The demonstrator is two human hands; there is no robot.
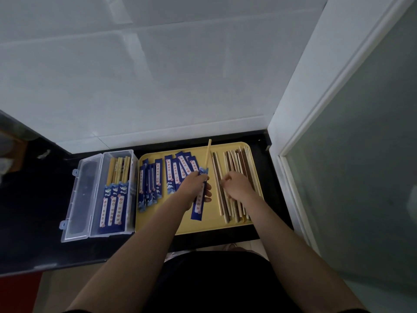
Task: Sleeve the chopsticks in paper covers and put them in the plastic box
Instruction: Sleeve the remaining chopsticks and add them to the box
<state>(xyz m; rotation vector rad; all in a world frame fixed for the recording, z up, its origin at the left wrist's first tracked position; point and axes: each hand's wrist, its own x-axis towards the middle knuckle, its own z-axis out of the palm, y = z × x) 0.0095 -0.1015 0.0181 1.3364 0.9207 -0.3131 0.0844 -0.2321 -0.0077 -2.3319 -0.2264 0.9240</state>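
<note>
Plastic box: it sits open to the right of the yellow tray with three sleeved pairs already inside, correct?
Not quite. The head view shows the plastic box to the left of the yellow tray, not the right. The rest holds: its lid is open and three sleeved pairs lie inside.

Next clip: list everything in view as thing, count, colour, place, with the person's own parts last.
plastic box: one, clear, lid open, on the counter left of the tray
sleeved chopsticks: about three pairs, blue covers, in the box
tray: one, yellow
empty paper covers: many, blue, tray's left half
bare chopsticks: many, brown and pale, tray's right half
counter: black
left hand: grips a half-sleeved chopstick
right hand: on the bare chopsticks
</note>
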